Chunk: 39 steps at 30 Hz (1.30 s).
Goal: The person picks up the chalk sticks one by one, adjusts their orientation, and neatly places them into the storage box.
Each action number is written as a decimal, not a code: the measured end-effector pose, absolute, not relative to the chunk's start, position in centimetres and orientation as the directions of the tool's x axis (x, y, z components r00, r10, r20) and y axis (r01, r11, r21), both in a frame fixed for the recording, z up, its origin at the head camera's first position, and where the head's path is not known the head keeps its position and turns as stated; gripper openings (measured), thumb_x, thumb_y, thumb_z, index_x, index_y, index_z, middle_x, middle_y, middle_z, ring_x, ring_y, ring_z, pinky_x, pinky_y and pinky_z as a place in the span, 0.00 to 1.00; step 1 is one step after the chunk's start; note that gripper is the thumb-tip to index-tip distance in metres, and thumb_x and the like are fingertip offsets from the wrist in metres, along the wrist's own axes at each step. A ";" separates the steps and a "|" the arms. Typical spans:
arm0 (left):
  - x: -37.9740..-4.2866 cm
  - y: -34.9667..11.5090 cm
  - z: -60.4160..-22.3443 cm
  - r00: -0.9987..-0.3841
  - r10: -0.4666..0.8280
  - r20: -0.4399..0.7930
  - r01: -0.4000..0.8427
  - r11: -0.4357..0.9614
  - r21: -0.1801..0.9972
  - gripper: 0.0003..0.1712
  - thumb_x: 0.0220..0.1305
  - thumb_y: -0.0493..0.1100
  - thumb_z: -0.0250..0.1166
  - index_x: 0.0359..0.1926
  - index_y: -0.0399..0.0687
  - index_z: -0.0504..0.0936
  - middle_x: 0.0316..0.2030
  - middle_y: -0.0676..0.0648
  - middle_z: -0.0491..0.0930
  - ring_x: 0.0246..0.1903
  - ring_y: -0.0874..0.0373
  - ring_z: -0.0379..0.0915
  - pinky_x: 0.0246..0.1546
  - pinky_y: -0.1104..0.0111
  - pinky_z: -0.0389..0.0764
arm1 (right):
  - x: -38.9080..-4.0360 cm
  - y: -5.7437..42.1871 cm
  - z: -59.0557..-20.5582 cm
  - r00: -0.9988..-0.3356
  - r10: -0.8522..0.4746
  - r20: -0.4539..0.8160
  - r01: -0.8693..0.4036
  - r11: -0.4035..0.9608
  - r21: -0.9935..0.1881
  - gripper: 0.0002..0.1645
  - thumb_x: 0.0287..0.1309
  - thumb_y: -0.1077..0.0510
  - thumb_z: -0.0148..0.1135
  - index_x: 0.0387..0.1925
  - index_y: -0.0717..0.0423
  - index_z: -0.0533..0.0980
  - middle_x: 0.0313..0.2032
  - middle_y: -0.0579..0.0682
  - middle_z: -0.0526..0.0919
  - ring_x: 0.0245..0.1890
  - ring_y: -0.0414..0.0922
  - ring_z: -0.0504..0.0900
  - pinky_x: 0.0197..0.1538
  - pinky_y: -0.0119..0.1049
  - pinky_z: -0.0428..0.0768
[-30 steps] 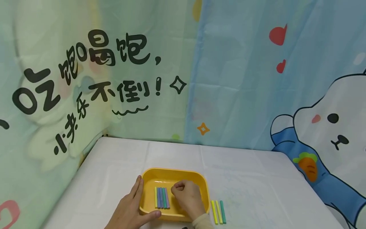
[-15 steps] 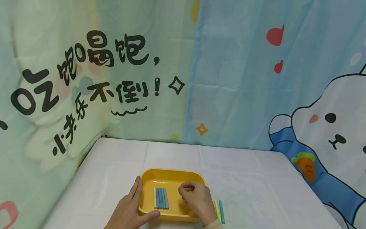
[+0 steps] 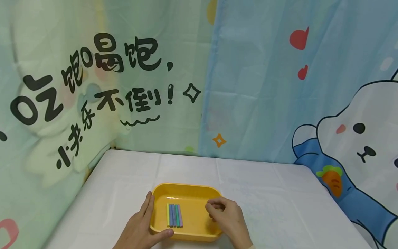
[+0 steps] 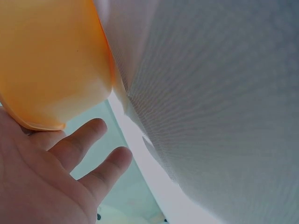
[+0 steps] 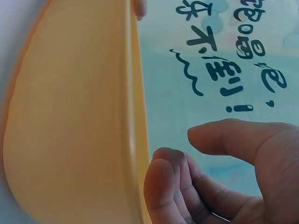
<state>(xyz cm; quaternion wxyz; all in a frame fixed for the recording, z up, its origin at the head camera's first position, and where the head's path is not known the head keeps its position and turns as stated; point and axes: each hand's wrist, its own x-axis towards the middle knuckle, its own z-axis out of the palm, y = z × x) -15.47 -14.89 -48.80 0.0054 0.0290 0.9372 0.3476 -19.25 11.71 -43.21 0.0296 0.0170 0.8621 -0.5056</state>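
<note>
In the head view a yellow tray (image 3: 196, 207) stands on the white-covered table. Several coloured chalk sticks (image 3: 174, 215), yellow, blue-violet, green and purple, lie side by side in its left half. My left hand (image 3: 141, 221) rests against the tray's left front corner, straight fingers along the side and thumb at the front rim. In the left wrist view, the left fingers (image 4: 100, 172) spread beside the tray wall. My right hand (image 3: 228, 218) is over the tray's right rim, its fingers loosely bent. The right wrist view shows a gap between right thumb and fingers (image 5: 161, 186), with nothing held.
The white tabletop (image 3: 280, 200) extends to the right of and behind the tray. A printed curtain (image 3: 174, 131) closes off the back and left. The loose sticks seen earlier right of the tray are hidden by the right hand and forearm.
My right hand has moved right, from above the tray's middle to its right rim, covering the yellow and green sticks beside the tray. The left hand and the sticks in the tray stay put.
</note>
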 end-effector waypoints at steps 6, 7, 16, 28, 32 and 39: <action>-15.4 -14.9 -48.8 -0.998 0.061 0.023 0.061 0.755 0.652 0.73 0.52 0.81 0.63 0.81 0.43 0.41 0.80 0.42 0.42 0.68 0.42 0.65 0.66 0.47 0.70 | -19.0 12.8 -42.9 -0.995 0.054 -0.080 0.096 0.481 -0.871 0.14 0.62 0.54 0.70 0.44 0.60 0.84 0.32 0.49 0.85 0.29 0.48 0.84 0.35 0.41 0.86; -15.4 -14.9 -48.7 -0.998 0.061 0.022 0.060 0.755 0.653 0.73 0.52 0.81 0.63 0.81 0.43 0.41 0.80 0.42 0.42 0.68 0.42 0.65 0.66 0.47 0.70 | -19.0 13.0 -42.9 -0.994 0.065 -0.085 0.106 0.480 -0.871 0.14 0.62 0.54 0.70 0.43 0.60 0.85 0.33 0.49 0.86 0.29 0.48 0.84 0.35 0.41 0.86; -15.5 -14.8 -48.6 -0.998 0.061 0.007 0.051 0.760 0.648 0.73 0.52 0.80 0.63 0.81 0.43 0.40 0.80 0.42 0.42 0.61 0.47 0.70 0.65 0.47 0.71 | -19.1 15.3 -43.0 -0.979 0.168 -0.117 0.189 0.525 -0.830 0.18 0.63 0.52 0.69 0.47 0.62 0.83 0.35 0.49 0.85 0.31 0.44 0.84 0.35 0.39 0.87; -15.4 -14.8 -48.7 -0.998 0.057 -0.014 0.034 0.762 0.647 0.72 0.52 0.80 0.63 0.81 0.44 0.40 0.80 0.43 0.40 0.59 0.45 0.71 0.64 0.43 0.71 | -18.5 18.6 -44.4 -0.970 0.214 -0.114 0.226 0.626 -0.747 0.17 0.64 0.52 0.66 0.46 0.61 0.84 0.34 0.47 0.85 0.28 0.42 0.81 0.34 0.37 0.84; -15.4 -14.9 -48.7 -0.998 0.057 -0.017 0.033 0.767 0.641 0.72 0.52 0.81 0.63 0.81 0.44 0.40 0.81 0.44 0.40 0.59 0.44 0.71 0.64 0.43 0.71 | -18.4 19.6 -45.1 -0.974 0.192 -0.116 0.215 0.655 -0.725 0.17 0.64 0.51 0.65 0.45 0.61 0.84 0.34 0.47 0.86 0.29 0.43 0.83 0.33 0.40 0.85; -15.3 -14.9 -48.6 -0.998 0.055 -0.018 0.031 0.770 0.637 0.73 0.52 0.81 0.63 0.81 0.44 0.41 0.80 0.44 0.41 0.61 0.43 0.70 0.64 0.43 0.71 | -18.8 19.9 -46.5 -0.961 0.209 -0.182 0.277 0.720 -0.636 0.16 0.63 0.51 0.67 0.39 0.63 0.83 0.29 0.48 0.84 0.30 0.45 0.82 0.36 0.43 0.85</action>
